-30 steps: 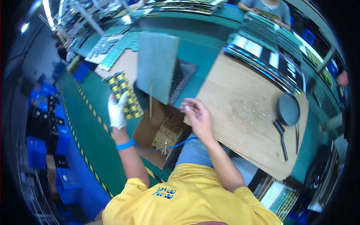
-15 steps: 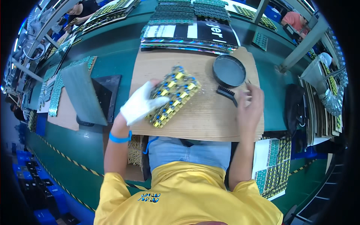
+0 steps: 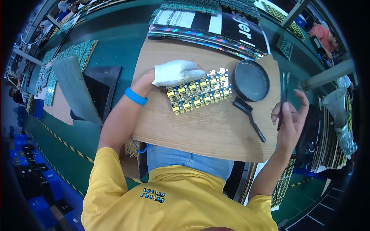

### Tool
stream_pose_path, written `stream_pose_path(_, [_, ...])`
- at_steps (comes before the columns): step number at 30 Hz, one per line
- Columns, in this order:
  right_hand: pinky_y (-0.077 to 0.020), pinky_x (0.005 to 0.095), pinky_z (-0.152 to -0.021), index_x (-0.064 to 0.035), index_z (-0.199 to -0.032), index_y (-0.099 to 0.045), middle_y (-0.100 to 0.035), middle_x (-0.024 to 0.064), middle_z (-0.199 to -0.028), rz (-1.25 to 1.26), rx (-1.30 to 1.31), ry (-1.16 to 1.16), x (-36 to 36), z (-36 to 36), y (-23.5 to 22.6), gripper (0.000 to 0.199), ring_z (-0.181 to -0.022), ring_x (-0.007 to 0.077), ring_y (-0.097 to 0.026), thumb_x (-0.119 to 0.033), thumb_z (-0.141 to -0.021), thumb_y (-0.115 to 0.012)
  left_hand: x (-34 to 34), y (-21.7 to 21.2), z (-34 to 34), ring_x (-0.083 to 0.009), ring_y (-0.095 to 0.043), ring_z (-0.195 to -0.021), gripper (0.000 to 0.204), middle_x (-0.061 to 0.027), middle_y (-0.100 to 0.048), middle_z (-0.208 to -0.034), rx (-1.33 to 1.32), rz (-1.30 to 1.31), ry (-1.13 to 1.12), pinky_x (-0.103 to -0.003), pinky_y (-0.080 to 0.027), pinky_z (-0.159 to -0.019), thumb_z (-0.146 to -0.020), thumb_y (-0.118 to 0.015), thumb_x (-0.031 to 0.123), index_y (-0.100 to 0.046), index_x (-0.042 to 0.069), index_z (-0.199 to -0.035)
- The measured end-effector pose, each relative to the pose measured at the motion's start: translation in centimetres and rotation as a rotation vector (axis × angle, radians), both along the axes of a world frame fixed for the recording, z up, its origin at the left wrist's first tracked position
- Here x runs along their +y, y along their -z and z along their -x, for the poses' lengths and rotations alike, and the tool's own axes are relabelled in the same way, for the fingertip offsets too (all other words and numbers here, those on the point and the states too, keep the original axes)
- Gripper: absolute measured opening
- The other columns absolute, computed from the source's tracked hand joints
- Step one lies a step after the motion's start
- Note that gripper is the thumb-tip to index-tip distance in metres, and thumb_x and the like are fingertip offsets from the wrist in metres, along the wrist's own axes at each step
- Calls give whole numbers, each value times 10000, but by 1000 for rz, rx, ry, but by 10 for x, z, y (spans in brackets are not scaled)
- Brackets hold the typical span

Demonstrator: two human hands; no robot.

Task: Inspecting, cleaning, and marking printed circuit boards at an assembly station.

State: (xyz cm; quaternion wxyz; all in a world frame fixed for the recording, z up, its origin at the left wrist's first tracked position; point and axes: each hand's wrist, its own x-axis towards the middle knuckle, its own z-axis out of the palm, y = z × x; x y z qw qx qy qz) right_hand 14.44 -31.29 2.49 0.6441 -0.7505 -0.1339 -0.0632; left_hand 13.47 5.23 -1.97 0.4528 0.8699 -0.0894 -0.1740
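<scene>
My left hand (image 3: 175, 73), in a white glove with a blue band at the wrist, grips the far left edge of a circuit board panel (image 3: 198, 92). The panel carries rows of yellow components and tilts slightly over the brown cardboard sheet (image 3: 192, 133). To the right, my bare right hand (image 3: 291, 119) is closed around dark tweezers (image 3: 285, 90), whose two tips point away from me and stand apart. Between the panel and this hand lies a black brush (image 3: 249, 117) with bristles at its far end. Beyond the brush sits a round dark dish (image 3: 251, 81).
Printed sheets (image 3: 216, 32) are stacked at the back, with green boards on top. A grey slanted plate (image 3: 77, 86) stands on a black base at left. Cardboard sheets (image 3: 331, 134) lean at right beside a metal post (image 3: 327, 75). A co-worker (image 3: 323, 36) sits at far right.
The panel has turned flatter and shifted right, and my left hand now grips its far edge. My right hand has moved right, away from the brush, with the tweezers raised and now plainly visible.
</scene>
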Motion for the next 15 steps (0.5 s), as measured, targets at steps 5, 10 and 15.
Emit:
stream_pose_path(5, [-419, 275, -518, 6, -1310, -491, -578, 76, -761, -611, 266, -681, 33, -31, -16, 340, -627, 142, -501, -115, -1009, -593, 3, 7, -1, -239, -681, -1036, 465, -137, -733, -1144, -76, 5, 10, -342, -513, -940, -1058, -506, 408, -681, 26, -1258])
stream_pose_path(10, [-438, 279, -507, 28, -1294, -529, -591, 100, -864, -657, 238, -964, 80, -43, 11, 375, -642, 137, -520, -148, -987, -653, 18, 27, -2, -269, -681, -1002, 536, -167, -719, -1166, -168, 89, 81, -348, -523, -918, -1060, -461, 462, -657, 18, -1287])
stream_pose_path(15, [-540, 320, -661, 91, -1088, -687, -692, 183, -1005, -242, -76, -800, 74, -42, 46, 327, -787, 235, -687, -155, -889, -769, 16, 17, 3, -208, -679, -969, 608, -188, -728, -1146, 53, 362, -12, -329, -526, -906, -1057, -450, 507, -647, -16, -1297])
